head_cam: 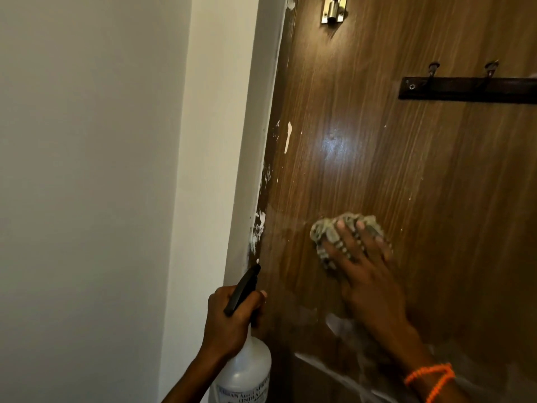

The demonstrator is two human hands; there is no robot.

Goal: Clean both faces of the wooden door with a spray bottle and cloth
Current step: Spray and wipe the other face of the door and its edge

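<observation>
Right hand [367, 274] lies flat against the wooden door [406, 175], fingers straight and spread, pressing a bunched grey-green cloth [328, 231] onto the wood. Only the upper and left parts of the cloth show past the fingertips; the rest is hidden under the palm. An orange beaded thread [430, 379] circles the right wrist near the lower edge of the view.

Left hand [232, 324] is lower and nearer the door's left edge, its fingers curled tight around the neck of a translucent white spray bottle [247, 370]. The bottle's black trigger head [242, 289] rises above the knuckles and points up toward the door's edge, close to it; whether the nozzle touches the wood cannot be told. A printed label on the bottle's body is partly cut off by the frame.

White paint smears [258, 225] mark the door's left edge, just above the nozzle, and a pale streak [288, 136] sits higher up. Beside that edge stands a white door frame [247, 141], with a plain white wall [87, 170] further left. Near the top edge of the door a metal latch bracket [334, 10] is fixed, and toward the upper right a dark hook rail [467, 90] carries two hooks. A glossy highlight shows on the wood above the cloth, and hazy pale patches show on it below the right hand.
</observation>
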